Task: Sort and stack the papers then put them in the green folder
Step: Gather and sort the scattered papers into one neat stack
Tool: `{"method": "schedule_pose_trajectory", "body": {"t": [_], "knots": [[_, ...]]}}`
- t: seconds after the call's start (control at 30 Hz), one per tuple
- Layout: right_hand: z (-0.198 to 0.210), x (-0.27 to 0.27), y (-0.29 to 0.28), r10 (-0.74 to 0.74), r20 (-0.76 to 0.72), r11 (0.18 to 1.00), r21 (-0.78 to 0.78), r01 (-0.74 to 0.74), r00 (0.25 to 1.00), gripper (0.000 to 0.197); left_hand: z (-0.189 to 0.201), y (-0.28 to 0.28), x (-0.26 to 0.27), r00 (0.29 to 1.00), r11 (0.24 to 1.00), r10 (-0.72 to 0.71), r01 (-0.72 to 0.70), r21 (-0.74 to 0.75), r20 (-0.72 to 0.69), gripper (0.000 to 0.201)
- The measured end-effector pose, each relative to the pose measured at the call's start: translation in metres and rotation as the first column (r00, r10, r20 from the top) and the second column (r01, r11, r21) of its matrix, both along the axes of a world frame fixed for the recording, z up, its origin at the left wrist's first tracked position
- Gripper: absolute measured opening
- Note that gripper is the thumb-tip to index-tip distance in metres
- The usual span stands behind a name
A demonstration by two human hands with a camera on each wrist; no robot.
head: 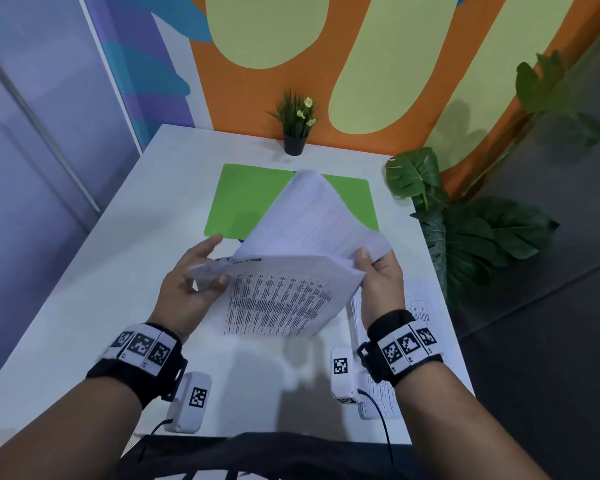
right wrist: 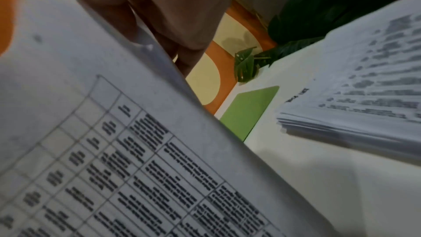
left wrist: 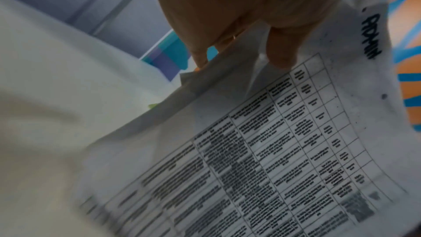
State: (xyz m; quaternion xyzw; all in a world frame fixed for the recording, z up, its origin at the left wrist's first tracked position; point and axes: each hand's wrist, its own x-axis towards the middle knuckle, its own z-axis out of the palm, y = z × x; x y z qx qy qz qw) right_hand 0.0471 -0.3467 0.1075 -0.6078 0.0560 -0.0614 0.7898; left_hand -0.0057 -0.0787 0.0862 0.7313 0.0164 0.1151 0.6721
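I hold a bundle of printed papers (head: pixel 284 292) in the air above the white table (head: pixel 84 271). My left hand (head: pixel 201 271) grips its left edge, thumb on top and fingers underneath. My right hand (head: pixel 374 271) pinches the right edge, and the top sheets (head: pixel 312 216) fan upward from it. The papers (left wrist: pixel 262 150) carry a printed table and the handwritten word ADMIN. The open green folder (head: pixel 250 199) lies flat beyond the bundle, partly hidden by the lifted sheets. A second stack of papers (right wrist: pixel 364 96) lies on the table under my right wrist.
A small potted plant (head: pixel 296 123) stands at the table's far edge against the orange wall. Large leafy plants (head: pixel 471 230) crowd the right side. The table's right edge (head: pixel 440 306) runs close to my right hand.
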Motion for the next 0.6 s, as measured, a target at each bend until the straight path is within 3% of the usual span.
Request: {"method": "schedule_pose_trajectory", "body": {"t": [0.17,0.2,0.33,0.43,0.5,0.53,0.6], "knots": [[0.004,-0.005,0.007,0.108,0.008,0.993,0.056,-0.108,0.994,0.024,0.026,-0.004,0.008,0.994,0.987,-0.051,0.036,0.158,0.094,0.024],[0.007,-0.004,0.005,0.084,0.02,0.995,0.047,-0.085,0.996,0.021,0.03,-0.001,0.01,0.991,0.989,-0.059,0.042,0.143,0.117,0.011],[0.013,-0.002,-0.004,0.079,0.056,0.997,-0.007,-0.079,0.995,0.022,0.035,0.007,0.015,0.99,0.998,-0.045,0.039,0.046,0.132,0.031],[0.011,-0.005,0.001,0.167,0.05,0.986,-0.023,-0.166,0.985,0.022,0.037,0.002,0.014,0.996,0.997,-0.05,0.054,-0.048,0.077,0.025],[0.007,-0.008,0.006,0.216,0.052,0.976,-0.016,-0.216,0.975,0.012,0.036,-0.007,0.014,0.999,0.997,0.006,-0.003,-0.076,0.035,0.006],[0.007,-0.009,0.008,0.239,0.054,0.971,0.003,-0.239,0.97,0.014,0.034,-0.01,0.015,0.997,0.996,0.075,-0.074,-0.045,0.028,0.014],[0.006,-0.01,0.008,0.316,0.019,0.948,0.03,-0.316,0.949,0.046,0.03,-0.013,0.017,0.976,0.976,0.218,-0.218,0.008,0.029,0.022]]}}
